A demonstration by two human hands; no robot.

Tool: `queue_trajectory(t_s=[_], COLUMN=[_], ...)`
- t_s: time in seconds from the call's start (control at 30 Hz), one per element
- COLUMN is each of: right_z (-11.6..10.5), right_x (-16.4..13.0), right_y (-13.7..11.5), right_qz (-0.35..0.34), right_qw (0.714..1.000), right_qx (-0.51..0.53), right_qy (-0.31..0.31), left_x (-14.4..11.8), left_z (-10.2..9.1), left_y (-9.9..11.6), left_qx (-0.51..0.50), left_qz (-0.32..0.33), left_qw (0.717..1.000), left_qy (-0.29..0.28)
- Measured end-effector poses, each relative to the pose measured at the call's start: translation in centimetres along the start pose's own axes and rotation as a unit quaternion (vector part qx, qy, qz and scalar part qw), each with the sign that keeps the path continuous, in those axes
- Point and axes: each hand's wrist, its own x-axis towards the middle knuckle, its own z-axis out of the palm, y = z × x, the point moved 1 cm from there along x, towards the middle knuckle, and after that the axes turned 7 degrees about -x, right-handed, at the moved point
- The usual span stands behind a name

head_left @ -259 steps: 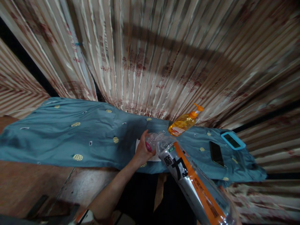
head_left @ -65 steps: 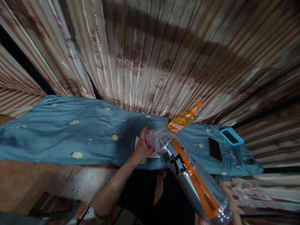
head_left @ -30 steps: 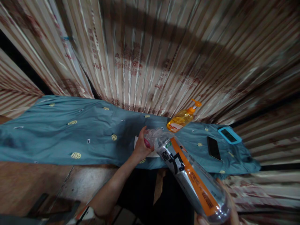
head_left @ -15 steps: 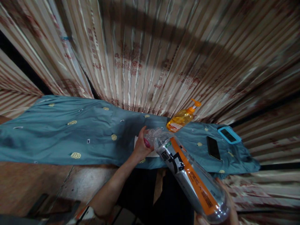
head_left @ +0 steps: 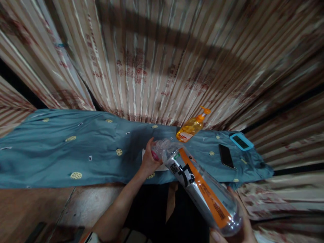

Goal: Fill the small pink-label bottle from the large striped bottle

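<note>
My right hand (head_left: 241, 216) is closed round the base of a large clear plastic bottle (head_left: 199, 185) with a silver and orange label. The bottle slants across in front of me, its narrower end up and to the left. My left hand (head_left: 149, 160) is closed round a small clear plastic piece with pink in it (head_left: 157, 150), right at that narrower end. Whether this piece is part of the large bottle or a separate container, I cannot tell. A flat white thing (head_left: 163, 167) lies on the cloth beneath, partly hidden.
A pump bottle of yellow liquid (head_left: 189, 130) leans at the back of the teal pineapple-print cloth (head_left: 101, 158). To the right lie a dark phone (head_left: 226, 156) and a blue-framed digital clock (head_left: 241, 141). Striped curtains (head_left: 152, 67) hang behind and at the right.
The view has shifted slightly, so the scene sits a little further left. Both hands keep their hold, and the large bottle stays at much the same slant.
</note>
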Motion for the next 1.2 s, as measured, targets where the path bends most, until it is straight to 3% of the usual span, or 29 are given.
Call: queue_trajectory(t_s=[0.23,0.73,1.0,1.2], right_z=[0.5,0.7,1.4,1.5], right_x=[0.4,0.5,0.2,0.6], right_y=[-1.6,-1.6,-3.7,-2.7], right_qz=[-0.054,-0.059,-0.003,-0.019], right_qw=[0.998,0.998,0.999,0.999], right_qx=[0.019,0.025,0.050,0.043], right_qy=[-0.013,-0.016,0.011,0.003], left_x=[0.2,0.5,0.3,0.3], left_z=[-0.4,-0.4,0.0,0.0], left_y=[-0.2,0.6,0.5,0.2], left_qx=[0.010,0.008,0.005,0.013], left_qz=[0.000,0.007,-0.001,0.005], left_qw=[1.000,1.000,1.000,1.000], left_qy=[-0.007,-0.013,-0.008,-0.005])
